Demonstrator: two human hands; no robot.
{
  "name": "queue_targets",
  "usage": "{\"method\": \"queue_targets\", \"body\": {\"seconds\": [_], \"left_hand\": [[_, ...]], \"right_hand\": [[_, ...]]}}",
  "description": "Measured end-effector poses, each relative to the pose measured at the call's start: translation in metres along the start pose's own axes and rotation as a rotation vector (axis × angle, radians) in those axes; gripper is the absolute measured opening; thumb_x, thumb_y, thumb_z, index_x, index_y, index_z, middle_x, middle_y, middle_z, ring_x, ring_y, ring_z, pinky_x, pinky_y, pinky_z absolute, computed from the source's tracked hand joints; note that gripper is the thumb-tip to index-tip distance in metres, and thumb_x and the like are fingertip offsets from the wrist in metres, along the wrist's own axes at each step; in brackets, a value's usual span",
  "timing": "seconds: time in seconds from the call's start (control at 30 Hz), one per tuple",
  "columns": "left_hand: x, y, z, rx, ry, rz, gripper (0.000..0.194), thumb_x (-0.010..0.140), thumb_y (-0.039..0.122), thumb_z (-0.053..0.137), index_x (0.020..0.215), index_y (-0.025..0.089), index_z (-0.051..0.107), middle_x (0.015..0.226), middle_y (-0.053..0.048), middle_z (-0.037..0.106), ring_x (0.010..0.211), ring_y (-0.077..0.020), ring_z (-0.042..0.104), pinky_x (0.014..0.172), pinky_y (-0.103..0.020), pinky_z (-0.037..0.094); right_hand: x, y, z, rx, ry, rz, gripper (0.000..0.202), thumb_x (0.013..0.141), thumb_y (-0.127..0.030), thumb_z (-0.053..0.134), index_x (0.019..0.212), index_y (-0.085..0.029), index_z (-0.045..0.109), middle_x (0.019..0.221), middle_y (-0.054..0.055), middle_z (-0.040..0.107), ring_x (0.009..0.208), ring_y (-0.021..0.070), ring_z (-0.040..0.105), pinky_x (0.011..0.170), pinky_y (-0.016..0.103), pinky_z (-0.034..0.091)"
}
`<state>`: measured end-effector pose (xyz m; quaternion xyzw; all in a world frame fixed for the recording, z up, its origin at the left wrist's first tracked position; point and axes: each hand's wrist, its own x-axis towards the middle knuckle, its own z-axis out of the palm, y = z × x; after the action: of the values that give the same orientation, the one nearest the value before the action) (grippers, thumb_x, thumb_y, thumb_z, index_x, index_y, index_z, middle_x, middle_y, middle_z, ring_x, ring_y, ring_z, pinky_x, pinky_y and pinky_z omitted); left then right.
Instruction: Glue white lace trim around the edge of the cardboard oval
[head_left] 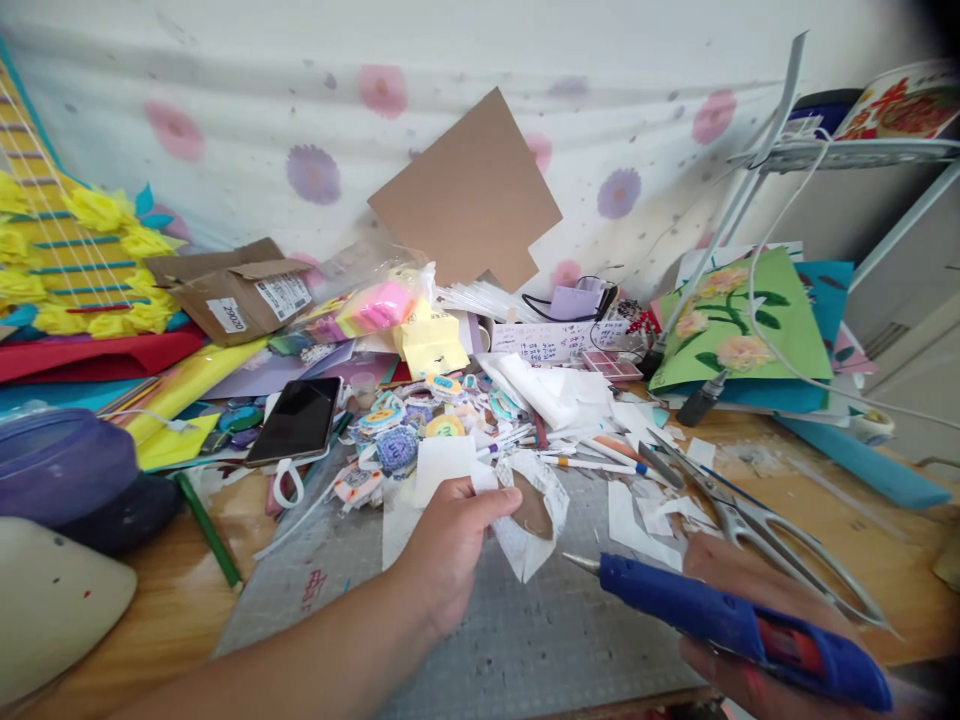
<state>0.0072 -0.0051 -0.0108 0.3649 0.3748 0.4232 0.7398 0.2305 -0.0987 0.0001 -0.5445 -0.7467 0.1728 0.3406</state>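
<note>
Between the thumb and fingers of my left hand point(450, 535) is a white paper piece point(523, 552) with a brown oval in its middle. My right hand point(720, 570), partly blurred, is wrapped round a blue glue gun point(675, 595). The gun's metal nozzle points left, a short way right of the paper piece and apart from it. Under both hands lies a worn grey cutting mat point(337, 630). A square of white paper point(442, 468) rests just behind my left hand. Large scissors point(739, 515) lie behind my right hand.
Small paper badges point(397, 450), pens point(600, 465) and paper scraps point(637, 520) crowd the mat's far side. A phone point(300, 420) and a green stick point(210, 530) lie left. A cardboard box point(232, 290) stands behind. A white cable point(757, 300) hangs from the shelf point(862, 152) at right.
</note>
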Motion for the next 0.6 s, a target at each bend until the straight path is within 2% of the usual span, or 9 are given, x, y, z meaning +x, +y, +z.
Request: {"method": "queue_targets", "body": {"seconds": [0.1, 0.17, 0.3, 0.4, 0.6], "left_hand": [[0.0, 0.0, 0.0, -0.028, 0.002, -0.035, 0.021, 0.066, 0.021, 0.069, 0.085, 0.013, 0.074, 0.078, -0.008, 0.075, 0.073, -0.0209, 0.066, 0.071, -0.03, 0.045], [0.0, 0.0, 0.0, -0.044, 0.009, -0.057, 0.023, 0.064, 0.022, 0.071, 0.085, 0.012, 0.074, 0.079, -0.009, 0.075, 0.074, -0.0216, 0.066, 0.072, -0.031, 0.045], [-0.002, 0.0, 0.001, -0.081, 0.006, -0.09, 0.028, 0.061, 0.022, 0.073, 0.086, 0.011, 0.073, 0.081, -0.01, 0.074, 0.075, -0.023, 0.067, 0.073, -0.032, 0.046], [-0.003, 0.0, 0.002, -0.101, -0.017, -0.091, 0.026, 0.063, 0.021, 0.072, 0.087, 0.011, 0.073, 0.08, -0.01, 0.074, 0.075, -0.0219, 0.066, 0.073, -0.031, 0.046], [-0.004, -0.001, 0.002, -0.102, -0.055, -0.079, 0.018, 0.067, 0.019, 0.069, 0.082, 0.012, 0.073, 0.073, -0.007, 0.073, 0.07, -0.0188, 0.064, 0.071, -0.029, 0.045]], "right_hand": [[0.0, -0.003, 0.001, 0.077, -0.005, 0.022, 0.019, 0.073, -0.048, 0.064, 0.077, -0.031, 0.069, 0.08, 0.002, 0.068, 0.078, 0.0241, 0.065, 0.064, 0.03, 0.053], [0.0, -0.003, 0.003, 0.114, -0.025, 0.029, 0.021, 0.073, -0.048, 0.064, 0.086, -0.032, 0.071, 0.088, 0.003, 0.069, 0.085, 0.0256, 0.065, 0.068, 0.033, 0.053], [0.001, -0.003, 0.008, 0.156, -0.103, 0.058, 0.01, 0.072, -0.038, 0.066, 0.078, -0.03, 0.069, 0.078, 0.002, 0.068, 0.074, 0.0232, 0.065, 0.063, 0.031, 0.054], [0.002, -0.005, 0.012, 0.192, -0.116, 0.049, 0.012, 0.075, -0.041, 0.063, 0.076, -0.029, 0.067, 0.076, 0.002, 0.067, 0.077, 0.0237, 0.065, 0.061, 0.031, 0.054], [0.003, -0.004, 0.009, 0.124, -0.075, 0.088, 0.023, 0.075, -0.046, 0.061, 0.063, -0.027, 0.057, 0.061, -0.001, 0.058, 0.056, 0.0187, 0.059, 0.051, 0.029, 0.05]]}}
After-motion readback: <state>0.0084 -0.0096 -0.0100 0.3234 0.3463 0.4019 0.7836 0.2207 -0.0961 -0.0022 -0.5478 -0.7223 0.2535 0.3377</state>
